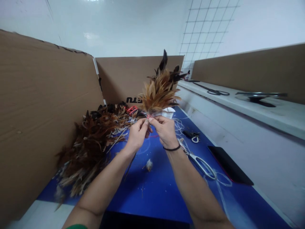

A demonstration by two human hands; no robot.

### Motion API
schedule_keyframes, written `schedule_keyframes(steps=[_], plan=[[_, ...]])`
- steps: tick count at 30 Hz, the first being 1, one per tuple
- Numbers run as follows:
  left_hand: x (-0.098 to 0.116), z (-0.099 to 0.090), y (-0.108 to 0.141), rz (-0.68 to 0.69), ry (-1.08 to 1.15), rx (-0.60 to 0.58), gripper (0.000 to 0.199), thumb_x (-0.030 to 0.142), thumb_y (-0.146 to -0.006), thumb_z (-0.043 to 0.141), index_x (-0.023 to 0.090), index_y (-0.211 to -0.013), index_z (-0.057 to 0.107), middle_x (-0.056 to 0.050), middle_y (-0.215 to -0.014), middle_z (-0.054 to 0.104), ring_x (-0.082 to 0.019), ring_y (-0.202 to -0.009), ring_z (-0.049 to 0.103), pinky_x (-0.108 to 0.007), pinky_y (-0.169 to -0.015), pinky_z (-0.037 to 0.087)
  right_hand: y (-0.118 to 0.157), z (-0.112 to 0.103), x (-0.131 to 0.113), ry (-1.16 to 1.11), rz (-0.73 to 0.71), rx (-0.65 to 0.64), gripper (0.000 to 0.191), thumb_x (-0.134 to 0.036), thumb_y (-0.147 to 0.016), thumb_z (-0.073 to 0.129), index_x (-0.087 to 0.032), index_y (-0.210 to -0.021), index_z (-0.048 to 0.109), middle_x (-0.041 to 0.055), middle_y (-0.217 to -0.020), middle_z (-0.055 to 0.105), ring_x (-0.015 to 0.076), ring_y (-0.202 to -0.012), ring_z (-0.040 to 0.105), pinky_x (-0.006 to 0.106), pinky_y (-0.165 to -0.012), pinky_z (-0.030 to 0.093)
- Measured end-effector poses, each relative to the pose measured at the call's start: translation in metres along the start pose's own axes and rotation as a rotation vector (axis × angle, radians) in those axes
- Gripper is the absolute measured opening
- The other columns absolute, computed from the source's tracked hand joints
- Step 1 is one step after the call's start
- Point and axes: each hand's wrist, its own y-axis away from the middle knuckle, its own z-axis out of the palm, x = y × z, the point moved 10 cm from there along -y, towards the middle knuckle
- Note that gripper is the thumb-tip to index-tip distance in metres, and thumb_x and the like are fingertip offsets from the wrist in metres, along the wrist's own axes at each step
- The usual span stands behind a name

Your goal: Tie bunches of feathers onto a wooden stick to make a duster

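A bunch of brown feathers with dark tips [160, 90] stands upright above my two hands. Both hands meet at its base, where a bit of red string [149, 116] shows. My left hand [138, 132] pinches there with its fingertips. From the other side, my right hand [166, 128] has thumb and fingers closed at the same spot, a black band round the wrist. Just what each fingertip presses is partly hidden. On the blue table [147, 194] below lies a small loose tuft of feather [149, 165].
A large heap of brown feathers [92, 140] lies left, against a cardboard wall [43, 121]. To the right are silver scissors [202, 165], clear string [178, 125], a small black-handled tool [190, 135] and a flat black object [230, 165]. Black scissors [216, 92] rest on the ledge.
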Motion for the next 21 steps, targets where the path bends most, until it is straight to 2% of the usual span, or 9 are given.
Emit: schedule_keyframes(steps=[3,5,7,9,11,13,17,21], plan=[[-0.012,0.009,-0.003,-0.146,0.196,-0.118,0.028,0.04,-0.084,0.049,0.014,-0.074,0.052,0.001,-0.06,0.053,-0.005,-0.041,0.039,-0.018,-0.038,0.024,0.0,0.007,0.003,-0.029,0.006,-0.071,0.023,-0.036,-0.065,0.069,-0.014,-0.061,0.064,-0.0019,-0.046,0.056,0.0082,-0.04,0.046,0.022,-0.044,0.037],[-0.012,0.007,-0.004,-0.154,0.151,-0.139,0.032,0.042,-0.084,0.048,0.014,-0.067,0.05,0.001,-0.058,0.052,-0.005,-0.041,0.037,-0.018,-0.039,0.023,-0.001,0.007,0.003,-0.007,-0.004,-0.083,0.023,-0.036,-0.065,0.069,-0.014,-0.061,0.065,-0.0009,-0.049,0.059,0.0088,-0.044,0.048,0.022,-0.046,0.038],[-0.005,0.0,-0.005,-0.072,-0.035,-0.091,0.035,0.04,-0.086,0.045,0.015,-0.062,0.05,0.001,-0.055,0.051,-0.006,-0.043,0.038,-0.019,-0.043,0.027,-0.003,0.005,0.003,0.03,-0.022,-0.084,0.022,-0.036,-0.064,0.07,-0.014,-0.063,0.067,0.001,-0.057,0.063,0.0098,-0.051,0.052,0.023,-0.051,0.04],[0.008,-0.008,-0.004,0.06,-0.312,0.001,0.035,0.034,-0.088,0.042,0.016,-0.06,0.051,0.001,-0.053,0.051,-0.008,-0.047,0.042,-0.021,-0.049,0.031,-0.005,0.004,0.003,0.059,-0.037,-0.104,0.023,-0.036,-0.064,0.07,-0.013,-0.067,0.069,0.0024,-0.064,0.066,0.0107,-0.056,0.054,0.024,-0.055,0.041],[0.02,-0.01,0.0,0.183,-0.564,0.076,0.03,0.027,-0.09,0.04,0.016,-0.066,0.055,0.0,-0.056,0.053,-0.01,-0.051,0.046,-0.023,-0.056,0.034,-0.005,0.003,0.001,0.113,-0.054,-0.113,0.023,-0.035,-0.065,0.069,-0.013,-0.068,0.07,0.0029,-0.065,0.067,0.011,-0.057,0.053,0.024,-0.056,0.041],[0.025,-0.006,0.004,0.258,-0.726,0.106,0.027,0.023,-0.091,0.037,0.015,-0.076,0.058,-0.002,-0.061,0.057,-0.012,-0.056,0.051,-0.024,-0.061,0.036,-0.005,0.0,-0.002,0.211,-0.083,-0.086,0.023,-0.035,-0.066,0.067,-0.013,-0.067,0.07,0.0022,-0.06,0.065,0.0106,-0.054,0.05,0.024,-0.054,0.038],[0.022,0.001,0.008,0.299,-0.955,0.114,0.03,0.025,-0.094,0.031,0.013,-0.093,0.059,-0.008,-0.075,0.064,-0.016,-0.067,0.059,-0.026,-0.064,0.04,0.0,-0.005,-0.008,0.394,-0.111,0.003,0.022,-0.034,-0.068,0.063,-0.014,-0.062,0.068,-0.0003,-0.051,0.059,0.0096,-0.048,0.044,0.024,-0.05,0.033],[0.019,0.002,0.011,0.31,-1.206,0.179,0.03,0.023,-0.094,0.033,0.012,-0.108,0.057,-0.01,-0.08,0.065,-0.017,-0.07,0.062,-0.024,-0.06,0.041,0.005,-0.002,-0.01,0.421,-0.12,0.042,0.021,-0.03,-0.069,0.058,-0.015,-0.056,0.064,-0.0017,-0.049,0.055,0.0095,-0.048,0.043,0.024,-0.051,0.033]])
